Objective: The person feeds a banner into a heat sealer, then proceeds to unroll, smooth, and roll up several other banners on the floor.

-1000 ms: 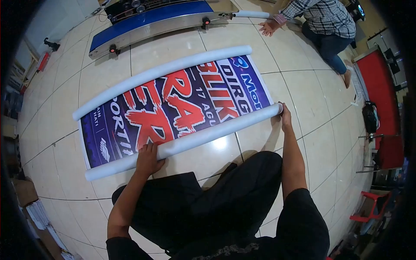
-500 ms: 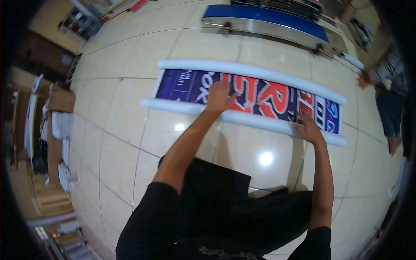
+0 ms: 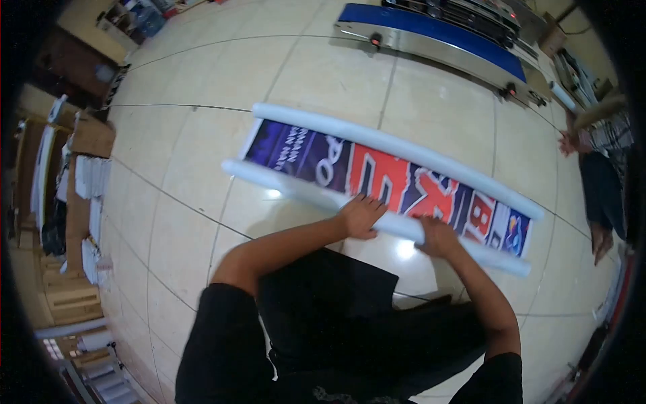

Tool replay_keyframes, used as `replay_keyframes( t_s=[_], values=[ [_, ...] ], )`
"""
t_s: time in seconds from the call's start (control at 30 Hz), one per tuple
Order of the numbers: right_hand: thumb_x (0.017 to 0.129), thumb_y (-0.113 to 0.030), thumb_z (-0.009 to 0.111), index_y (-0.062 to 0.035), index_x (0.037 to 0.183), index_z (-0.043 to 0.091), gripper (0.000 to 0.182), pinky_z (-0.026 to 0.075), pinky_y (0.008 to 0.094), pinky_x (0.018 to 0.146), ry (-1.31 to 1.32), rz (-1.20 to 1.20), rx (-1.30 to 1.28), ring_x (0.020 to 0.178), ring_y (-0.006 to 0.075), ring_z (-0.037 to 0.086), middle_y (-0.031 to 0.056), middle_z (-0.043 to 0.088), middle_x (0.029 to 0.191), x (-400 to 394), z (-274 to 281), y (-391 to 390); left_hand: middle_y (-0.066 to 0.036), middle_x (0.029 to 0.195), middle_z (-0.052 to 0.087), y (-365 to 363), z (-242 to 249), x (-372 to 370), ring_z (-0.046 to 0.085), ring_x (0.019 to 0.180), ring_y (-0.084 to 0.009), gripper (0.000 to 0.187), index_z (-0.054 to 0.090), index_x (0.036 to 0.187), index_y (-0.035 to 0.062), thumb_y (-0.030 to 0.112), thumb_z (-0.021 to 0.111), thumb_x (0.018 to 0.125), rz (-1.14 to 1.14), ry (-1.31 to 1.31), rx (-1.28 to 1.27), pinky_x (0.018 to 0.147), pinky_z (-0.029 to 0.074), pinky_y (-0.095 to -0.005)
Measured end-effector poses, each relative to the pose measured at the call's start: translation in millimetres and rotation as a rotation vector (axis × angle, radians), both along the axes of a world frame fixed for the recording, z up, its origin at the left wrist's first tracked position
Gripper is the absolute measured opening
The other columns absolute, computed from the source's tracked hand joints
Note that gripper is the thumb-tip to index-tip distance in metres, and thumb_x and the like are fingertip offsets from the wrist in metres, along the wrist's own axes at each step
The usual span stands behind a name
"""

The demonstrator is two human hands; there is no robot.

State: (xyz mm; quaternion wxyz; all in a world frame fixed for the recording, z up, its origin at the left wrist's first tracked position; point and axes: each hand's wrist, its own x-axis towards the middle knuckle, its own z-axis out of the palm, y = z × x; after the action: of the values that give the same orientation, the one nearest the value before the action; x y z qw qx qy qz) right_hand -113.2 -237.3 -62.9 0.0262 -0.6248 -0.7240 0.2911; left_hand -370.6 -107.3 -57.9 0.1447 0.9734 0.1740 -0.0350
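Note:
A printed banner (image 3: 387,182) lies on the tiled floor in front of me, both long edges rolled into white tubes. Between the far roll (image 3: 404,149) and the near roll (image 3: 296,188) shows a strip of dark purple with red and white lettering. My left hand (image 3: 362,217) is curled over the near roll around its middle. A short way to the right, my right hand (image 3: 439,237) wraps over the same roll, its fingertips partly hidden. Both wrists come in from my side, above my dark-clothed lap.
A machine with a blue top (image 3: 437,37) stands on wheels beyond the banner. Another person (image 3: 602,182) sits on the floor at the right. Stacked white material (image 3: 91,195) and cardboard boxes line the left side.
Both hands have moved from resting on the printed strip and near roll to gripping the near roll, closer together. That roll is nearer to me, and more of the print shows.

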Motion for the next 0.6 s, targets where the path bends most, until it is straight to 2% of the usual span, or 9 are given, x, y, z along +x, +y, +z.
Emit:
replay_keyframes(
  t_s=[0.1, 0.17, 0.2, 0.23, 0.3, 0.33, 0.43, 0.53, 0.6],
  values=[
    [0.067, -0.035, 0.081, -0.0124, 0.142, 0.042, 0.087, 0.049, 0.0463, 0.097, 0.027, 0.154, -0.061, 0.115, 0.0360, 0.057, 0.0192, 0.055, 0.125, -33, 10, -59, -0.016, 0.110, 0.058, -49, -11, -48, 0.058, 0.106, -0.0306, 0.074, 0.053, 0.124, 0.0031, 0.046, 0.077, 0.068, -0.155, -0.089, 0.069, 0.089, 0.045, -0.0455],
    [0.068, -0.037, 0.081, -0.0123, 0.141, 0.044, 0.085, 0.048, 0.0474, 0.098, 0.019, 0.183, -0.006, 0.117, 0.0362, 0.056, 0.0190, 0.055, 0.126, -20, 13, -53, -0.015, 0.114, 0.058, -28, -10, -45, 0.057, 0.109, -0.0323, 0.075, 0.052, 0.129, 0.0036, 0.047, 0.076, 0.072, -0.273, -0.150, -0.128, 0.091, 0.045, -0.0459],
    [0.068, -0.037, 0.080, -0.0121, 0.140, 0.045, 0.084, 0.048, 0.0481, 0.098, -0.007, 0.190, 0.070, 0.117, 0.0363, 0.056, 0.0189, 0.054, 0.128, -16, 18, -43, -0.016, 0.116, 0.058, -15, -1, -41, 0.056, 0.110, -0.0336, 0.070, 0.054, 0.127, 0.0032, 0.045, 0.075, 0.075, -0.171, -0.150, -0.068, 0.092, 0.045, -0.0458],
    [0.070, -0.038, 0.079, -0.0130, 0.138, 0.047, 0.079, 0.047, 0.0491, 0.100, -0.029, 0.125, -0.106, 0.119, 0.0365, 0.055, 0.0196, 0.052, 0.134, -6, 24, -25, -0.017, 0.119, 0.058, 2, 9, -37, 0.056, 0.111, -0.0350, 0.066, 0.055, 0.125, 0.0027, 0.044, 0.075, 0.078, -0.059, -0.149, -0.009, 0.093, 0.045, -0.0457],
    [0.070, -0.036, 0.077, -0.0051, 0.133, 0.051, 0.074, 0.047, 0.0470, 0.099, -0.013, 0.040, 0.109, 0.117, 0.0380, 0.056, 0.0211, 0.053, 0.133, 13, 13, 2, -0.019, 0.120, 0.059, 38, 39, -24, 0.057, 0.110, -0.0364, 0.061, 0.057, 0.122, -0.0004, 0.040, 0.075, 0.080, 0.376, -0.069, -0.057, 0.094, 0.047, -0.0443],
    [0.069, -0.034, 0.077, -0.0022, 0.132, 0.052, 0.074, 0.048, 0.0462, 0.098, 0.010, -0.070, 0.153, 0.114, 0.0388, 0.057, 0.0221, 0.055, 0.131, 9, 26, 18, -0.020, 0.116, 0.062, 58, 13, -39, 0.059, 0.110, -0.0364, 0.055, 0.059, 0.117, -0.0023, 0.033, 0.077, 0.079, 0.450, -0.477, 0.077, 0.092, 0.049, -0.0425],
    [0.065, -0.028, 0.076, 0.0020, 0.127, 0.053, 0.072, 0.050, 0.0454, 0.092, -0.080, 0.016, 0.426, 0.104, 0.0388, 0.060, 0.0223, 0.060, 0.119, -23, 15, 40, -0.023, 0.114, 0.063, 95, 31, -84, 0.058, 0.111, -0.0374, 0.042, 0.060, 0.115, -0.0041, 0.029, 0.069, 0.090, 0.767, -0.730, -0.086, 0.097, 0.046, -0.0418],
    [0.062, -0.026, 0.076, 0.0005, 0.123, 0.054, 0.070, 0.051, 0.0455, 0.087, -0.079, -0.173, 0.294, 0.095, 0.0381, 0.062, 0.0216, 0.062, 0.109, -38, 0, 64, -0.023, 0.118, 0.061, 107, 25, -169, 0.058, 0.111, -0.0376, 0.043, 0.060, 0.117, -0.0040, 0.031, 0.065, 0.092, 0.886, -0.537, 0.100, 0.098, 0.045, -0.0422],
    [0.061, -0.023, 0.076, 0.0009, 0.121, 0.053, 0.068, 0.051, 0.0458, 0.086, -0.012, -0.117, 0.401, 0.096, 0.0385, 0.062, 0.0217, 0.062, 0.105, -30, -10, 62, -0.022, 0.122, 0.061, 108, 36, -208, 0.059, 0.113, -0.0324, 0.047, 0.059, 0.120, -0.0051, 0.034, 0.063, 0.094, 1.184, -0.498, -0.073, 0.098, 0.046, -0.0406]
  ],
)
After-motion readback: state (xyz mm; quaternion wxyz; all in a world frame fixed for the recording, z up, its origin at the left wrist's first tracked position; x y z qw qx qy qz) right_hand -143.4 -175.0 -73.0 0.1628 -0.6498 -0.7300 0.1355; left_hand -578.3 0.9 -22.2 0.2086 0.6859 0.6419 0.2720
